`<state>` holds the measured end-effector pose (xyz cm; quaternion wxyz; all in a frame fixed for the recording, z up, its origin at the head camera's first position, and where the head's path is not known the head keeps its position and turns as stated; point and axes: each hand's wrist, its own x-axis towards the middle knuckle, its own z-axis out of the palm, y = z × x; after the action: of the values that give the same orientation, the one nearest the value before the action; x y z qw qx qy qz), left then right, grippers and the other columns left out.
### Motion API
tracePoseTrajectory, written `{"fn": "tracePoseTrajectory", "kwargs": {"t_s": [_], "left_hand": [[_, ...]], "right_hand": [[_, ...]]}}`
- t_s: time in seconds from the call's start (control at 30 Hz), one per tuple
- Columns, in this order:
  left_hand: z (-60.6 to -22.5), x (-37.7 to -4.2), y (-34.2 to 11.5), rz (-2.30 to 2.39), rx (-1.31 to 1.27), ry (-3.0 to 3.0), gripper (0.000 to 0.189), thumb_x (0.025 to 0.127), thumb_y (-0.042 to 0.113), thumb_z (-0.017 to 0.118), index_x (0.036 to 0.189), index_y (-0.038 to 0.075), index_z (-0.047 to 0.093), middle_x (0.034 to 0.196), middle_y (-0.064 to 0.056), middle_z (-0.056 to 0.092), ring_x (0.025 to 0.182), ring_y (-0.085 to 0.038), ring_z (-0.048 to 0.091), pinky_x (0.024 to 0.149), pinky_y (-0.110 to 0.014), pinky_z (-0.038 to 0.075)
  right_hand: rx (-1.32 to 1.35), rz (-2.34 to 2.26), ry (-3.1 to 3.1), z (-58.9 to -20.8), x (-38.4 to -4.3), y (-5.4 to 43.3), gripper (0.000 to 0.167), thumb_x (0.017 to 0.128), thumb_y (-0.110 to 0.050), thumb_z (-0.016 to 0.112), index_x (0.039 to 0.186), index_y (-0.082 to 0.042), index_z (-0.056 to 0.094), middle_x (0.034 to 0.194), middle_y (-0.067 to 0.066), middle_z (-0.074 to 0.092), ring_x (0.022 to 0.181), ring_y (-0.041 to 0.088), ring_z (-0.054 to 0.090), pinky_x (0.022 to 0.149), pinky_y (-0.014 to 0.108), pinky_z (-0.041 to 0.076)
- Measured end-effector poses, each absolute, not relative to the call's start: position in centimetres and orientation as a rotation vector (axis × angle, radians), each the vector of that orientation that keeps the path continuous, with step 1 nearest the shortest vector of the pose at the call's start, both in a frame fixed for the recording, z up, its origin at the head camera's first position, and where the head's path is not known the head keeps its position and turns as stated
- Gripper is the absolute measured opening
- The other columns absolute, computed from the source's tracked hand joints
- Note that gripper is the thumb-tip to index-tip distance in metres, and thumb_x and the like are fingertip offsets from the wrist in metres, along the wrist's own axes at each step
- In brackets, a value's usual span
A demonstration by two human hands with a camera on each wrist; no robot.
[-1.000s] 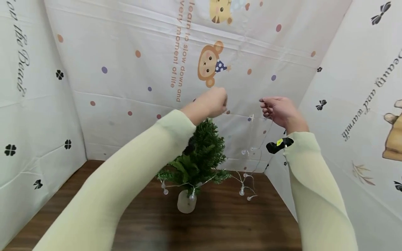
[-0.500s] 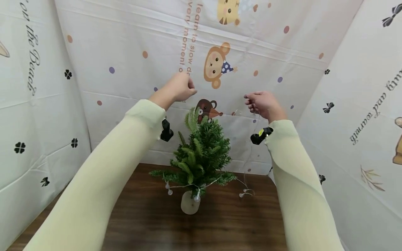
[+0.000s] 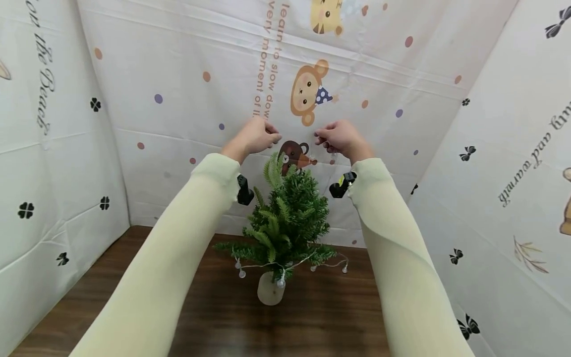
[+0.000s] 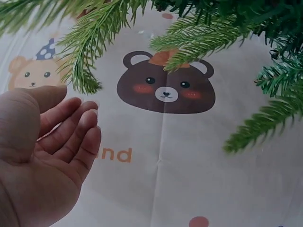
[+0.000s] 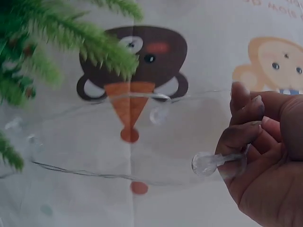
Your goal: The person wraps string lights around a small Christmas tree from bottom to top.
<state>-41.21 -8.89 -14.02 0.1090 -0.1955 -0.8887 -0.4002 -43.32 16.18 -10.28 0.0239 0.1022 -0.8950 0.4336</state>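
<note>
A small green artificial Christmas tree (image 3: 290, 213) stands upright on a pale round base (image 3: 270, 288). A clear string of lights (image 3: 282, 282) with round bulbs loops around its lower branches. To the upper right of the tree, my right hand (image 3: 341, 138) pinches the string's wire; in the right wrist view a clear bulb (image 5: 204, 163) sits by the curled fingers, and two lengths of wire run toward the branches. My left hand (image 3: 256, 136), at the upper left of the treetop, has loosely bent fingers (image 4: 87, 118) with nothing visible between them. Some wire behind the tree is hidden.
The tree stands on a dark brown wooden tabletop (image 3: 214, 317). White printed sheets with cartoon animals and dots form a back wall (image 3: 178, 114) and side walls close around. A black wrist camera (image 3: 341, 186) is on each sleeve.
My left hand has moved left from above the treetop. The right hand has come left toward the tree, and the string that hung at the right is now drawn in close to it.
</note>
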Motion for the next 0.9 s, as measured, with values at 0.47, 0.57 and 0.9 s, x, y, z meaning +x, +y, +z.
{"fn": "tracePoseTrajectory", "kwargs": {"t_s": [0.47, 0.57, 0.9], "left_hand": [[-13.6, -42.2, -5.6, -1.117, -0.676, -2.588, 0.033, 0.100, 0.027, 0.067, 0.124, 0.005, 0.073, 0.123, -0.013, 0.073, 0.112, -0.027, 0.067, 0.097, -0.038, 0.052], [-13.5, -42.4, -5.2, -1.159, -0.687, -2.593, 0.030, 0.100, 0.023, 0.067, 0.123, 0.004, 0.073, 0.121, -0.014, 0.074, 0.108, -0.030, 0.069, 0.090, -0.036, 0.053], [-13.6, -42.2, -5.7, -1.128, -0.588, -2.590, 0.024, 0.102, 0.020, 0.065, 0.118, 0.006, 0.076, 0.117, -0.010, 0.072, 0.100, -0.022, 0.065, 0.086, -0.035, 0.053]], "right_hand": [[0.571, 1.220, -2.769, -8.3, -42.0, 13.2, 0.037, 0.106, -0.033, 0.057, 0.122, -0.002, 0.068, 0.085, -0.003, 0.070, 0.059, 0.011, 0.050, 0.058, 0.028, 0.041], [0.591, 1.233, -2.760, -8.1, -41.8, 13.1, 0.032, 0.106, -0.030, 0.058, 0.115, -0.002, 0.071, 0.081, -0.003, 0.069, 0.058, 0.011, 0.049, 0.056, 0.026, 0.041], [0.581, 1.275, -2.844, -9.0, -42.3, 15.7, 0.030, 0.099, -0.035, 0.070, 0.087, -0.008, 0.076, 0.076, 0.001, 0.070, 0.080, 0.018, 0.066, 0.085, 0.031, 0.054]]}}
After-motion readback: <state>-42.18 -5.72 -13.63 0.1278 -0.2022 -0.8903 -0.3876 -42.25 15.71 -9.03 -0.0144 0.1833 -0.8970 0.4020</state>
